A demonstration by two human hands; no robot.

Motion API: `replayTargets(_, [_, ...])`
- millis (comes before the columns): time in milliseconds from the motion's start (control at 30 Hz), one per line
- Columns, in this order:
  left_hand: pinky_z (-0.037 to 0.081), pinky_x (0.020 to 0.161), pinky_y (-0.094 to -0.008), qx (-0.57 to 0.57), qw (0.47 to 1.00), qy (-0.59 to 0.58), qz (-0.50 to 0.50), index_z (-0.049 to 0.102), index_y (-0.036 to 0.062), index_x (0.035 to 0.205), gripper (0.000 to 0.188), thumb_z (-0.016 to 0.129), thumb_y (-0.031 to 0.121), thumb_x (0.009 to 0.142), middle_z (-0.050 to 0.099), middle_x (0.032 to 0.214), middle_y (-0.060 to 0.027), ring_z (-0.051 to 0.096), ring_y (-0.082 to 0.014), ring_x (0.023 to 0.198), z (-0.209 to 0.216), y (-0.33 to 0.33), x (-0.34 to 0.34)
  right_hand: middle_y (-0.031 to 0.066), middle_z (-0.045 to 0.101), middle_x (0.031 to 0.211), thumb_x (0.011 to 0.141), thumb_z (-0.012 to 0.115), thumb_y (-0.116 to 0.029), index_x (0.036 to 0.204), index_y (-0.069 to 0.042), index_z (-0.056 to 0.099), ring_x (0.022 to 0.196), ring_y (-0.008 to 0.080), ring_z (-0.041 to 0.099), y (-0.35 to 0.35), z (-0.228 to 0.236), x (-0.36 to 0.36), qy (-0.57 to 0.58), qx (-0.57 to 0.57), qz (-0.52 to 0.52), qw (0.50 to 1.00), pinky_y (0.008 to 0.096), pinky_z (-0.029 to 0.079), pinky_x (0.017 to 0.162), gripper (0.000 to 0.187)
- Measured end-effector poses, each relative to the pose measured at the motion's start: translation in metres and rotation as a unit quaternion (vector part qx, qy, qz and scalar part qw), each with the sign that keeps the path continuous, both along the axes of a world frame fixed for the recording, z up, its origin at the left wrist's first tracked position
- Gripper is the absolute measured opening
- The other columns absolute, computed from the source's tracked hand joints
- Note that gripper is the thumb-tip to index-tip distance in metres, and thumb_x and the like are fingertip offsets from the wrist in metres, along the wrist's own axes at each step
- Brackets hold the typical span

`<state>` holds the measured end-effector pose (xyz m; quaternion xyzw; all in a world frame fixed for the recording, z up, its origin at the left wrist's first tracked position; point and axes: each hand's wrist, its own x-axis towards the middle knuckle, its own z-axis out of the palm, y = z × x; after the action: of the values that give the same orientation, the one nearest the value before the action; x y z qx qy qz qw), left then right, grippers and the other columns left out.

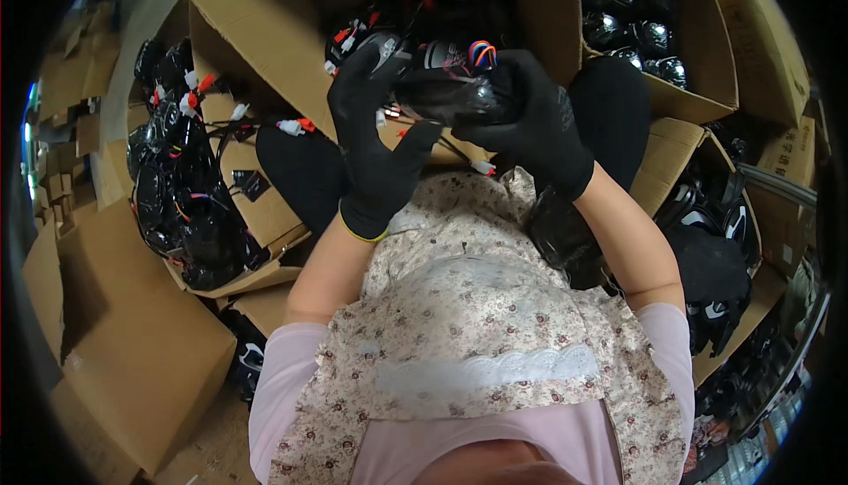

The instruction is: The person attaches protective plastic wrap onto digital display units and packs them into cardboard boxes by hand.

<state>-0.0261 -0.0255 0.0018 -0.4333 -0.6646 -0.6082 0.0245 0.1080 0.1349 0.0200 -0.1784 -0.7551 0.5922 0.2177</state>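
Note:
Both my hands wear black gloves and are raised in front of my apron. A black, glossy, plastic-wrapped part lies level between them, its exact kind unclear. My right hand grips its right end, thumb on the near side. At the other end, my left hand curves round with fingers above and thumb below. A loop of multicoloured wires stands up behind the part, beside the right fingers. Just beyond is an open cardboard box with black cables and red and white connectors.
At left, a pile of black wrapped parts with connector leads lies on cardboard. A large carton stands nearer. Glossy black round parts fill a box at the upper right. Another box holds black parts beside a metal rail.

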Motion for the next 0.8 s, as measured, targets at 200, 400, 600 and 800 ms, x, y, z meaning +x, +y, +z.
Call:
replayTargets(200, [0.046, 0.095, -0.0406, -0.093, 0.983, 0.096, -0.124, 0.071, 0.0067, 0.110, 0.040, 0.083, 0.018, 0.073, 0.063, 0.109, -0.0094, 0.056, -0.0287, 0.111, 0.028, -0.003, -0.002, 0.0121, 0.064, 0.084, 0.062, 0.089, -0.036, 0.109, -0.004, 0.060, 0.073, 0.0313, 0.063, -0.001, 0.003, -0.001, 0.102, 0.332, 0.005, 0.938, 0.0430, 0.046, 0.066, 0.064])
replayTargets(400, [0.050, 0.091, -0.0423, -0.002, 0.981, 0.074, -0.178, 0.068, 0.0072, 0.102, 0.036, 0.085, 0.016, 0.071, 0.065, 0.102, -0.0085, 0.062, -0.0284, 0.097, 0.012, 0.008, -0.005, 0.0086, 0.064, 0.091, 0.061, 0.087, -0.039, 0.109, -0.008, 0.062, 0.083, 0.0292, 0.061, 0.005, -0.004, 0.003, 0.111, 0.410, -0.021, 0.905, 0.0434, 0.043, 0.076, 0.062])
replayTargets(600, [0.047, 0.098, -0.0433, -0.017, 0.985, 0.102, -0.137, 0.065, 0.0058, 0.106, 0.043, 0.086, 0.023, 0.072, 0.060, 0.115, -0.0111, 0.058, -0.0283, 0.108, 0.007, 0.000, -0.005, 0.0109, 0.063, 0.102, 0.060, 0.089, -0.034, 0.111, -0.008, 0.061, 0.090, 0.0309, 0.061, 0.002, -0.003, -0.003, 0.116, 0.404, -0.025, 0.907, 0.0431, 0.046, 0.079, 0.064])
replayTargets(800, [0.044, 0.105, -0.0406, -0.087, 0.811, -0.461, -0.349, 0.035, -0.0006, 0.148, 0.085, 0.078, 0.003, 0.075, 0.050, 0.140, -0.0134, 0.052, -0.0239, 0.123, 0.010, -0.004, -0.005, 0.0106, 0.062, 0.117, 0.068, 0.089, -0.019, 0.127, -0.005, 0.051, 0.108, 0.0174, 0.061, -0.009, 0.017, 0.011, -0.038, -0.164, 0.034, 0.985, 0.0331, 0.050, 0.093, 0.072])
